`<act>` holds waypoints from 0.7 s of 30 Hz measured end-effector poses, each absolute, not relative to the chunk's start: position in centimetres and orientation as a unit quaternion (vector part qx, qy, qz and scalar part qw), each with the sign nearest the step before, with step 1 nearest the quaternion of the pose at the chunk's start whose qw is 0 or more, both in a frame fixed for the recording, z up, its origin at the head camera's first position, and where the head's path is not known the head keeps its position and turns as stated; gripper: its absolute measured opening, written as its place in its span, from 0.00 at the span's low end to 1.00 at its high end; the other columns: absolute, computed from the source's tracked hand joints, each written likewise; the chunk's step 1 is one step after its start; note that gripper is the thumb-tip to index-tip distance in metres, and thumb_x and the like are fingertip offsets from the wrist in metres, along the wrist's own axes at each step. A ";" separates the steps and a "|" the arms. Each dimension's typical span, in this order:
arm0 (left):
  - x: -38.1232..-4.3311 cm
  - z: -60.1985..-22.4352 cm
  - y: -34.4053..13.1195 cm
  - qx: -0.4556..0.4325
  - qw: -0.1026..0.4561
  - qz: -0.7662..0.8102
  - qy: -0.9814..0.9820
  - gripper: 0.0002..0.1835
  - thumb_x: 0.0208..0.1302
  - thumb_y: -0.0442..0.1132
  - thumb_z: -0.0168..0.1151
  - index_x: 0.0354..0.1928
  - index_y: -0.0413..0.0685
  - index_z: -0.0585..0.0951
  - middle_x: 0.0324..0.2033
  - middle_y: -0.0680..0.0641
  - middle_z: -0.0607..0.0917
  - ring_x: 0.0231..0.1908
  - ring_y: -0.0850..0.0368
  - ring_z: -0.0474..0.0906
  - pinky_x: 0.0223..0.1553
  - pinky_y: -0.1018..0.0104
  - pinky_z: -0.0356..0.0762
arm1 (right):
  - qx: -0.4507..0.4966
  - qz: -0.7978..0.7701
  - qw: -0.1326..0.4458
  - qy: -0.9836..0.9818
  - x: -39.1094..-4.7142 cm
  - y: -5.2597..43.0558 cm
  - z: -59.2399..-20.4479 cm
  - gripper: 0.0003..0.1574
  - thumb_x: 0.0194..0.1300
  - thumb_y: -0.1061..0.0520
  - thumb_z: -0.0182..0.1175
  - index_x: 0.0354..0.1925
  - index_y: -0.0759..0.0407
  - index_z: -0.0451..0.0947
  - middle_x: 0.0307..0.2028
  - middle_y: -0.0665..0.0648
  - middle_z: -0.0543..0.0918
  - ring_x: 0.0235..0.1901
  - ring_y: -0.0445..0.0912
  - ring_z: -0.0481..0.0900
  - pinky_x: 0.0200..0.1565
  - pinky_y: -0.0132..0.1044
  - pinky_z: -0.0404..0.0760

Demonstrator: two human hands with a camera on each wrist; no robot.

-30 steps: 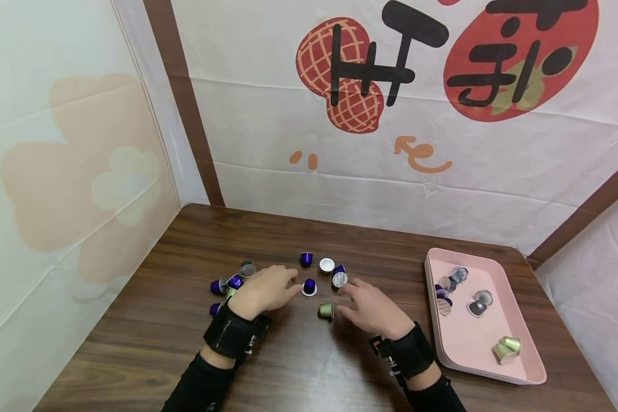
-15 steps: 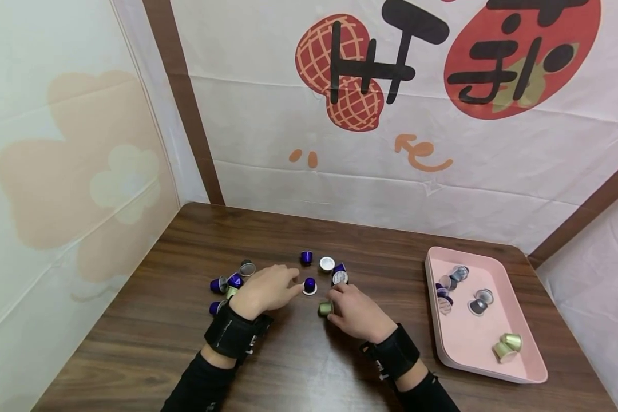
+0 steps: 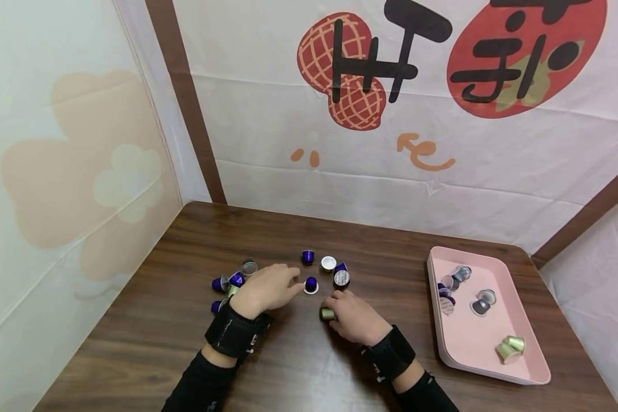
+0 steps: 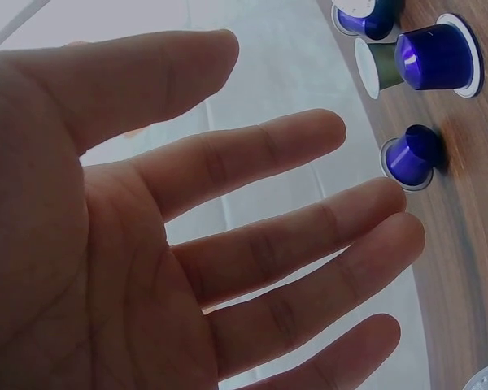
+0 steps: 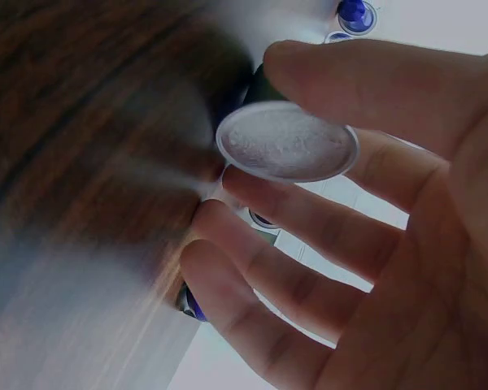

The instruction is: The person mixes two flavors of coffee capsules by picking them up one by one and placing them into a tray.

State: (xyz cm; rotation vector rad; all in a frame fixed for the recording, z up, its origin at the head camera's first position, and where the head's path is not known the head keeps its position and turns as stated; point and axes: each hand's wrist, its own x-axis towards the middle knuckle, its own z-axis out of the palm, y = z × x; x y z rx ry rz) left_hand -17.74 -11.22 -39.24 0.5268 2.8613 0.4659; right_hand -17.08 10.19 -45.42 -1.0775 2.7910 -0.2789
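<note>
My right hand (image 3: 359, 316) pinches a small green coffee capsule (image 3: 327, 314) between thumb and fingers, close over the wooden table. In the right wrist view its pale foil lid (image 5: 287, 140) faces the camera. The left hand (image 3: 268, 290) is held over the table with fingers spread and nothing in the palm (image 4: 122, 268). Just off its fingertips, a blue capsule (image 3: 311, 285) stands lid-down. Behind are another blue capsule (image 3: 308, 257), a capsule with its white lid up (image 3: 328, 264), and one with a printed lid (image 3: 341, 278) leaning by a blue one.
On the right side of the table lies a pink tray (image 3: 486, 343) with several capsules in it, among them a green pair (image 3: 510, 349). Several blue, green and grey capsules (image 3: 236, 279) are clustered left of my left hand. A printed cloth (image 3: 288, 194) hangs behind the table.
My right hand has moved left onto the green capsule, and its thumb and fingers have closed on it. The left hand has stayed in place.
</note>
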 end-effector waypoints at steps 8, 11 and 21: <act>-17.7 -39.1 -11.1 0.180 0.099 0.158 0.966 0.15 0.68 0.48 0.56 0.47 0.45 0.80 0.38 0.47 0.81 0.39 0.53 0.77 0.40 0.56 0.74 | -0.360 -0.096 0.064 0.926 -17.1 10.1 -45.5 0.14 0.58 0.55 0.67 0.43 0.54 0.77 0.36 0.49 0.75 0.33 0.41 0.73 0.33 0.36 0.74; -17.6 -39.1 -11.2 0.173 0.101 0.156 0.967 0.17 0.68 0.49 0.55 0.50 0.45 0.79 0.40 0.47 0.81 0.42 0.52 0.77 0.42 0.56 0.74 | -0.353 -0.111 0.076 0.926 -17.0 10.2 -45.1 0.13 0.58 0.55 0.66 0.41 0.54 0.76 0.33 0.47 0.72 0.29 0.39 0.70 0.30 0.34 0.72; -17.6 -39.1 -11.0 0.182 0.090 0.165 0.965 0.11 0.68 0.47 0.57 0.41 0.48 0.80 0.34 0.50 0.79 0.34 0.56 0.75 0.35 0.59 0.72 | -0.320 -0.161 0.054 0.932 -16.6 12.9 -42.4 0.12 0.60 0.58 0.65 0.42 0.59 0.76 0.31 0.47 0.72 0.28 0.38 0.71 0.30 0.35 0.73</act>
